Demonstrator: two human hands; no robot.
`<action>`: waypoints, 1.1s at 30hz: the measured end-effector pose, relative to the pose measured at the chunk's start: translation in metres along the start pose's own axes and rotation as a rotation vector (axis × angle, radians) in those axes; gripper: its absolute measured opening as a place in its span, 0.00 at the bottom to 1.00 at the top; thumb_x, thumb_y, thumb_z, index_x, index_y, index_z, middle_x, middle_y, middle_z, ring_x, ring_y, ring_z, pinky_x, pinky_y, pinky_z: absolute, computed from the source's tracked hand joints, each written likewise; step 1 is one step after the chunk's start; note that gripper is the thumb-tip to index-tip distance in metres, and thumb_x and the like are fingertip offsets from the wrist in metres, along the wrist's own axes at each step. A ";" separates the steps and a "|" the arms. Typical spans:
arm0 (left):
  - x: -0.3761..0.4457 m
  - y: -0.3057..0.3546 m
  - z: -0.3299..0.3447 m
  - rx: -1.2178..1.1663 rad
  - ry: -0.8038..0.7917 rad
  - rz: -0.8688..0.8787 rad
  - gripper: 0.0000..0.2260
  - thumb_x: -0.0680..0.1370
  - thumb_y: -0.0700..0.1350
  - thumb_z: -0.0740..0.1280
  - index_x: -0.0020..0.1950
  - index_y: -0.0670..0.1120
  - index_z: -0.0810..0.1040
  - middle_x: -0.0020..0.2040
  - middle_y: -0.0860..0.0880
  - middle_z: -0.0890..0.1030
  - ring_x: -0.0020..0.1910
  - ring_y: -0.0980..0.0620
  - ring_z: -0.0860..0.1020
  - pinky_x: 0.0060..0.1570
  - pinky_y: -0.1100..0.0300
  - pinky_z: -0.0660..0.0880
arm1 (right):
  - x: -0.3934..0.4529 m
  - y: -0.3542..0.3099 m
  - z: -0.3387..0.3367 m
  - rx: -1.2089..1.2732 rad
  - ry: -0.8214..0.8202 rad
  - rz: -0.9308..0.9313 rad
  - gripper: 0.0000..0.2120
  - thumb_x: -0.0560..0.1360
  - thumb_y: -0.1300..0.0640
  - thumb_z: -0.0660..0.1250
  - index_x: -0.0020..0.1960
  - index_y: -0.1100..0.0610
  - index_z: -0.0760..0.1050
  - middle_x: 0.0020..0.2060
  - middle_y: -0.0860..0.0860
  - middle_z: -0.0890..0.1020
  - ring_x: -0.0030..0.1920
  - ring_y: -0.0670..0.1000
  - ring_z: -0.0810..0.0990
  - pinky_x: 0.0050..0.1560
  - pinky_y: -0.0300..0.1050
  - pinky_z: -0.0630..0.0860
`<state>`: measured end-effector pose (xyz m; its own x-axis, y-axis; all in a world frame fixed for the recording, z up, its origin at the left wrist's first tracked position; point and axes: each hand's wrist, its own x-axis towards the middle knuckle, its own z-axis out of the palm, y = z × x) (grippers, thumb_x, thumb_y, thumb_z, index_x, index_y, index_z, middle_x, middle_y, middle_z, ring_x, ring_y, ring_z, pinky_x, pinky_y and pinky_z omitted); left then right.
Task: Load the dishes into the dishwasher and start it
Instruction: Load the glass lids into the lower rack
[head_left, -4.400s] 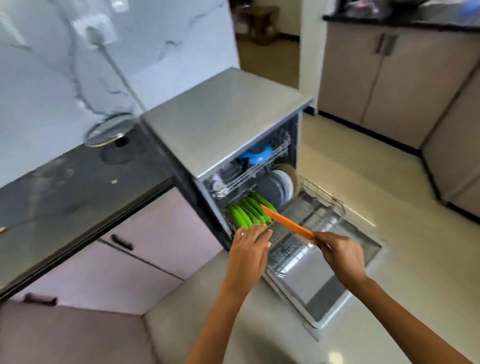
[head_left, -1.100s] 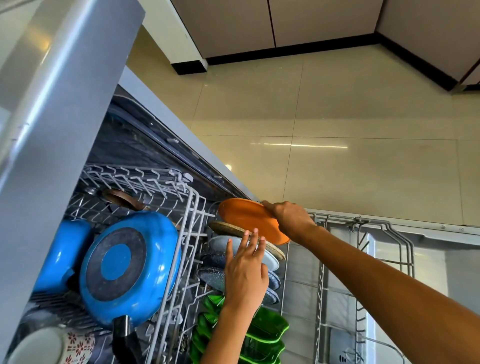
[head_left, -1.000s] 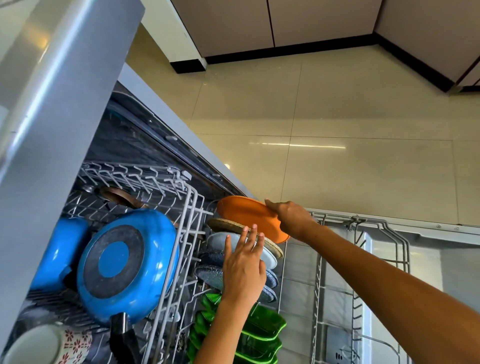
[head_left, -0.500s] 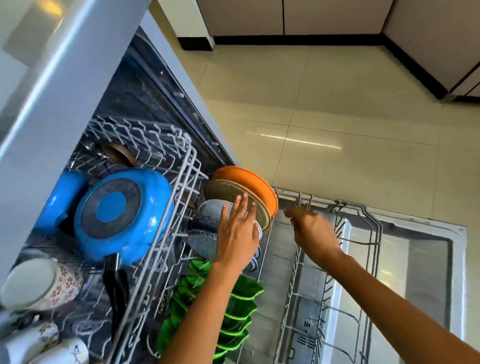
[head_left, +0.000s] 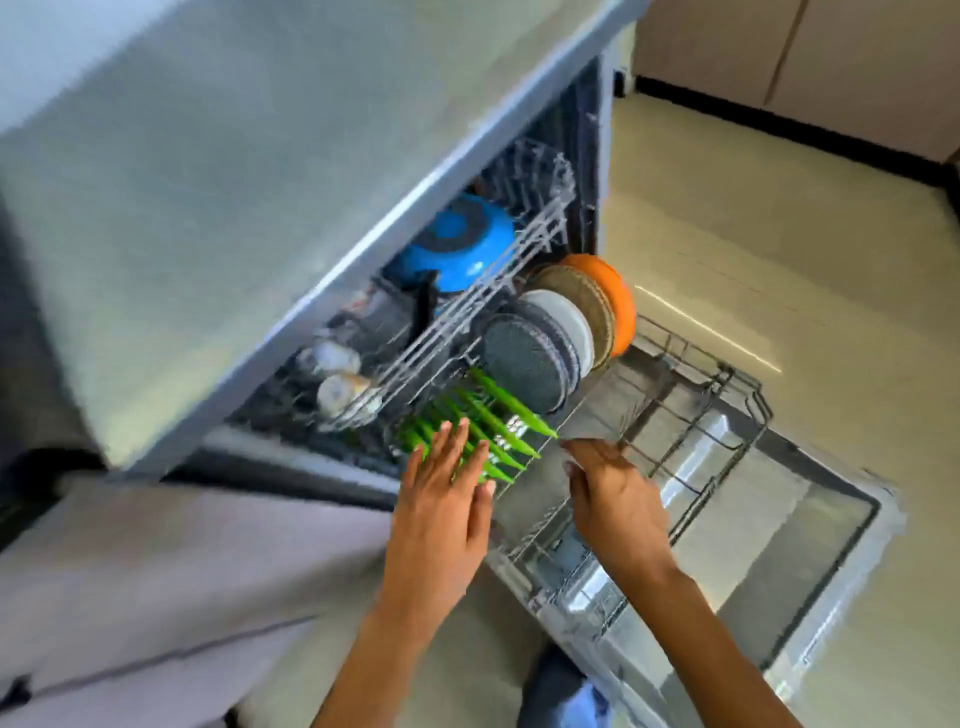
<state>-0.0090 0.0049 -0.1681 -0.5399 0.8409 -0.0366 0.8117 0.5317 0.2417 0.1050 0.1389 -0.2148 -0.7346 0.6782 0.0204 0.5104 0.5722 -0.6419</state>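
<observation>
The left hand (head_left: 441, 512) is spread flat with straight fingers and holds nothing, hovering over the near ends of the green plates (head_left: 480, 428). The right hand (head_left: 613, 493), at its 3 o'clock, has loosely bent fingers and also looks empty; whether its fingertips touch the lower rack (head_left: 696, 410) is too blurred to tell.

Outward from the hands, the green plates stand on edge in a row at the near left of the lower rack. At 12 to 1 o'clock from them stands a further row: dark speckled plates (head_left: 524, 358), a pale plate (head_left: 569, 322), a brown plate (head_left: 579, 301) and, farthest back, the orange plate (head_left: 615, 296). The right half of the lower rack shows only bare wire. Above, at 11 o'clock, the upper rack (head_left: 467, 317) carries a blue pan (head_left: 457, 244) and some cups (head_left: 332, 374).

By my judgement, loading is well along, with the orange plate already seated. What remains: any further dishes, sliding the lower rack in, lifting the dishwasher door (head_left: 779, 551), which lies flat open at 4 o'clock, and starting the machine
</observation>
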 end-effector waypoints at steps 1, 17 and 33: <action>-0.032 0.002 -0.028 0.012 0.046 -0.033 0.19 0.78 0.47 0.56 0.62 0.42 0.78 0.68 0.42 0.73 0.68 0.43 0.70 0.67 0.50 0.59 | -0.018 -0.029 -0.014 0.020 -0.004 -0.050 0.09 0.73 0.64 0.66 0.53 0.57 0.78 0.48 0.54 0.82 0.40 0.60 0.82 0.31 0.50 0.77; -0.547 0.007 -0.255 0.142 0.571 -1.018 0.21 0.80 0.52 0.53 0.57 0.44 0.82 0.64 0.43 0.77 0.67 0.45 0.70 0.69 0.59 0.51 | -0.281 -0.431 -0.060 0.327 -0.347 -0.890 0.10 0.74 0.62 0.67 0.55 0.58 0.79 0.50 0.55 0.83 0.44 0.58 0.83 0.43 0.54 0.80; -0.813 -0.029 -0.255 0.341 0.781 -1.670 0.14 0.75 0.47 0.63 0.56 0.45 0.82 0.65 0.43 0.76 0.67 0.44 0.72 0.66 0.46 0.60 | -0.489 -0.611 0.078 0.448 -0.728 -1.354 0.10 0.75 0.62 0.66 0.56 0.58 0.79 0.49 0.49 0.84 0.46 0.48 0.83 0.44 0.42 0.78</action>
<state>0.3497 -0.7200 0.1019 -0.6069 -0.6766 0.4171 -0.6411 0.7269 0.2463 0.1175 -0.5782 0.1081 -0.6294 -0.6217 0.4662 -0.7336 0.2775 -0.6203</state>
